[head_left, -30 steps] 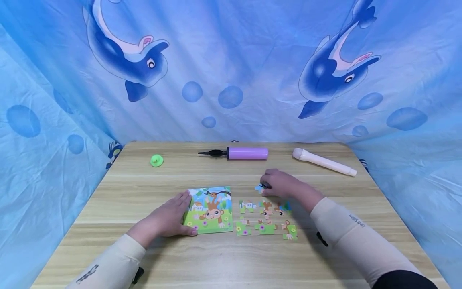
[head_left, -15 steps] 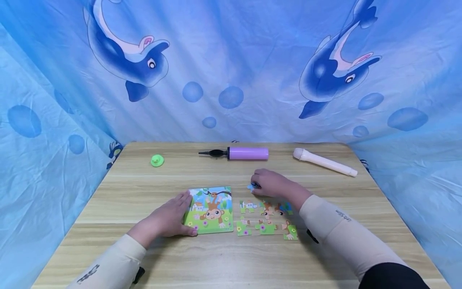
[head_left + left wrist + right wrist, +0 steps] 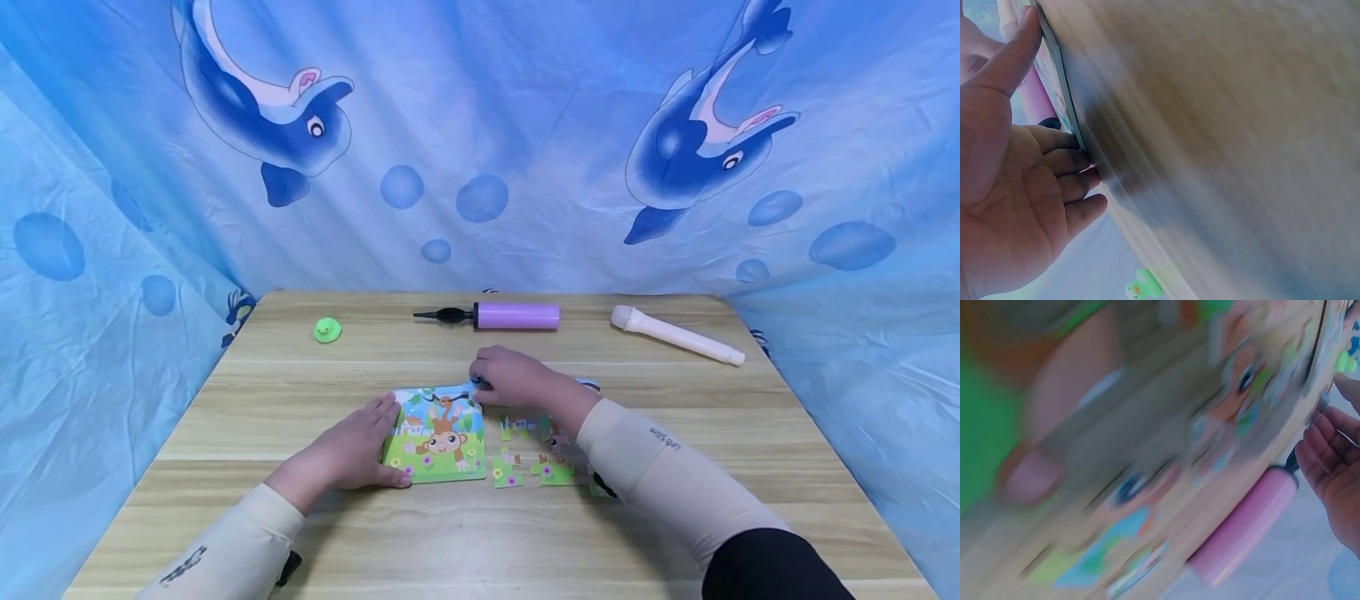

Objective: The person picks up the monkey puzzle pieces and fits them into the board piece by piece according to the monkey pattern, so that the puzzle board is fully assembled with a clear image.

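A monkey picture puzzle board (image 3: 441, 454) lies flat left of centre on the table. My left hand (image 3: 352, 446) rests against its left side, thumb along the lower left corner and fingers at the upper left; the left wrist view shows these fingers against the board's edge. At the board's upper right corner, my right hand (image 3: 517, 379) pinches a puzzle piece (image 3: 473, 388), mostly covered by the fingers. Several loose puzzle pieces (image 3: 556, 475) lie right of the board, including one with a house (image 3: 517, 426). My right forearm hides part of them.
Along the table's (image 3: 375, 533) far side are a green toy duck (image 3: 327, 331), a purple hand pump (image 3: 517, 316) with a black nozzle, and a white toy microphone (image 3: 678, 336). A blue dolphin-print curtain (image 3: 480, 125) hangs behind the table and at both sides.
My right hand has moved left with the pinched puzzle piece, from above the loose pieces to the board's upper right corner. The left hand stays at the board's left side.
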{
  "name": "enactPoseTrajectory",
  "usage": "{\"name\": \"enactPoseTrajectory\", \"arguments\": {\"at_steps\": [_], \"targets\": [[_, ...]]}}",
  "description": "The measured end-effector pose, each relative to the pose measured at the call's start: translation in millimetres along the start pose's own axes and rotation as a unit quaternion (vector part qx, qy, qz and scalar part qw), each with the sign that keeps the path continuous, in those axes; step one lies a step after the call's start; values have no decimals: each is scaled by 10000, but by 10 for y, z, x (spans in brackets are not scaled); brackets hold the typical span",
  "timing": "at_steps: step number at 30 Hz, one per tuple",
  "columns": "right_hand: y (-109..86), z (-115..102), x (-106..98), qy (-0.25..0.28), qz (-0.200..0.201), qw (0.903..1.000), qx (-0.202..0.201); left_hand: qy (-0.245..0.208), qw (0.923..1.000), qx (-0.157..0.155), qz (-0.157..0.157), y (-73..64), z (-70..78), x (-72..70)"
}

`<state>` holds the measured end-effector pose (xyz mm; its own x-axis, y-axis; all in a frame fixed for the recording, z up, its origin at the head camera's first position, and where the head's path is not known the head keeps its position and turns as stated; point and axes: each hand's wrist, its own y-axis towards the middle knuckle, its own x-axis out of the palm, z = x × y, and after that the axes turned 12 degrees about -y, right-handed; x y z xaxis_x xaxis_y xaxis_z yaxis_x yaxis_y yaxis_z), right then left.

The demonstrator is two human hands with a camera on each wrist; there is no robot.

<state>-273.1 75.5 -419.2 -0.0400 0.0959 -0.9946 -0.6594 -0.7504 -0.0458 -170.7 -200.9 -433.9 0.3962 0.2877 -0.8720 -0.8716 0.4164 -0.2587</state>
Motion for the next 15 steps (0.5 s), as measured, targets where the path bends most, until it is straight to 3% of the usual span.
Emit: {"name": "enactPoseTrajectory", "arguments": {"at_steps": [7, 15], "targets": [[238, -279, -9, -262, 39, 9985, -477, 24, 10000, 4, 14, 6, -6, -3], [425, -484, 66, -560, 64, 9974, -455, 36, 10000, 60, -34, 5, -12, -3]]}}
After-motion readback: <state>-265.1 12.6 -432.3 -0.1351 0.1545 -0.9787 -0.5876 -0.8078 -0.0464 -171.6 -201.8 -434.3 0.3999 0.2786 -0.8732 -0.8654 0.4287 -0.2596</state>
